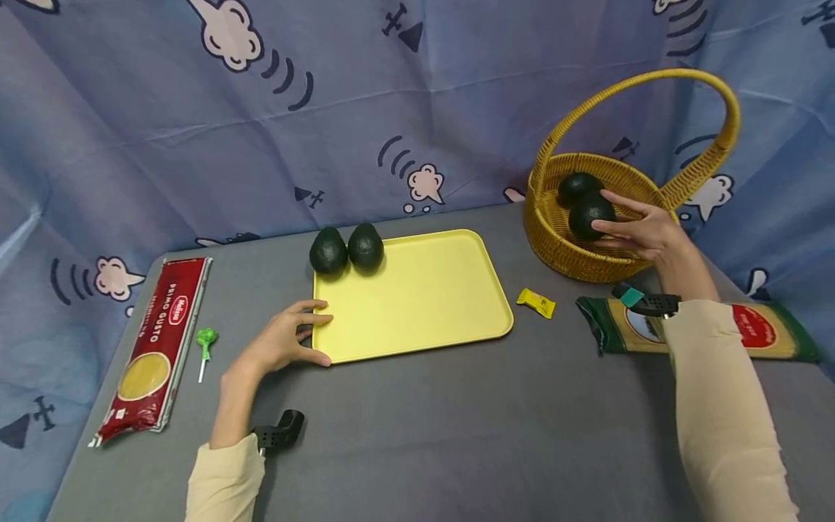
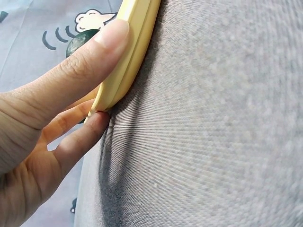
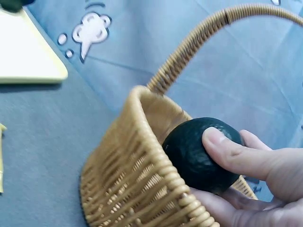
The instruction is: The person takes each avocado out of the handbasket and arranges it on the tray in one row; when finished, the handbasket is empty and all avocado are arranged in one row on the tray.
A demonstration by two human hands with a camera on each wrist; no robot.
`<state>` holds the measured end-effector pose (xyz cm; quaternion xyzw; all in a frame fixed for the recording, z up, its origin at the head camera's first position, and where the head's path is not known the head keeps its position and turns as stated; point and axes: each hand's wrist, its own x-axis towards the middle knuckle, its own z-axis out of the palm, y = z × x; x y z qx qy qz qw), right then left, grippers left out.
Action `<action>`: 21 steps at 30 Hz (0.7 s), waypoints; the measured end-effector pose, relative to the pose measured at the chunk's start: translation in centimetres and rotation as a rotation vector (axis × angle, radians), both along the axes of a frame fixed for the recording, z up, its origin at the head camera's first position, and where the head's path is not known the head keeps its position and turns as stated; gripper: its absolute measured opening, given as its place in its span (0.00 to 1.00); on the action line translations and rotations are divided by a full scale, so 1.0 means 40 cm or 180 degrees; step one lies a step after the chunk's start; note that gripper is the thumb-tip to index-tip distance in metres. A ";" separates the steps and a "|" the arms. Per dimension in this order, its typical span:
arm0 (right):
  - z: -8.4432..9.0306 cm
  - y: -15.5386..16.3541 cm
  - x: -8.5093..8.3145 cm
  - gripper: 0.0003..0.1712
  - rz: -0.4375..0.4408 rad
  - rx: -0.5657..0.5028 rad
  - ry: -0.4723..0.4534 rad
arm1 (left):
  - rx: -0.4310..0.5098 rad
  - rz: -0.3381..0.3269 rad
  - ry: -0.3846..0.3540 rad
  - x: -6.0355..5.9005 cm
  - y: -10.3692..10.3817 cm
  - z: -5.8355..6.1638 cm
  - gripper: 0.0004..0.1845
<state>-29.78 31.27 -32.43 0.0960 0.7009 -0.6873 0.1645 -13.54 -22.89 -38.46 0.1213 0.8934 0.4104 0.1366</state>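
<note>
My right hand [image 1: 642, 228] grips a dark green avocado [image 3: 196, 153] at the mouth of the yellow wicker basket [image 1: 577, 264]. Thumb and fingers wrap its sides in the right wrist view. Another avocado [image 1: 577, 187] lies inside the basket, just behind the held one. On the left, my left hand [image 1: 287, 337] holds the near left corner of a yellow tray [image 1: 424, 297]. In the left wrist view the thumb [image 2: 102, 45] presses along the tray's rim, and fingertips meet its other side. Two avocados [image 1: 328, 252] sit side by side at the tray's far left corner.
A yellow wrapped candy [image 1: 536, 302] lies between tray and basket. Under my right forearm is a green-and-tan packet [image 1: 770, 330]. A red pasta packet [image 1: 156, 348] and a green lollipop [image 1: 206, 338] lie at left. Patterned blue cloth [image 1: 365, 109] hangs behind the grey table [image 1: 457, 435].
</note>
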 end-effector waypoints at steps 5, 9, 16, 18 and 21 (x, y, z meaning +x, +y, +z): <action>0.008 -0.013 0.029 0.47 -0.0001 -0.0105 0.0173 | -0.0022 -0.0002 0.0006 -0.003 0.002 -0.001 0.39; 0.015 -0.027 0.050 0.47 -0.0094 -0.0249 0.0314 | -0.0025 -0.0019 0.0011 -0.003 0.001 -0.002 0.39; 0.030 -0.064 0.101 0.43 0.0035 -0.0350 0.0588 | -0.0012 -0.0015 -0.0013 -0.005 0.001 -0.004 0.38; 0.034 -0.078 0.113 0.42 0.0125 -0.0415 0.0620 | -0.0022 -0.0013 -0.0022 -0.005 0.001 -0.003 0.39; 0.035 -0.098 0.123 0.41 0.0258 -0.0522 0.0650 | -0.0028 0.0000 -0.0032 -0.006 0.001 -0.001 0.39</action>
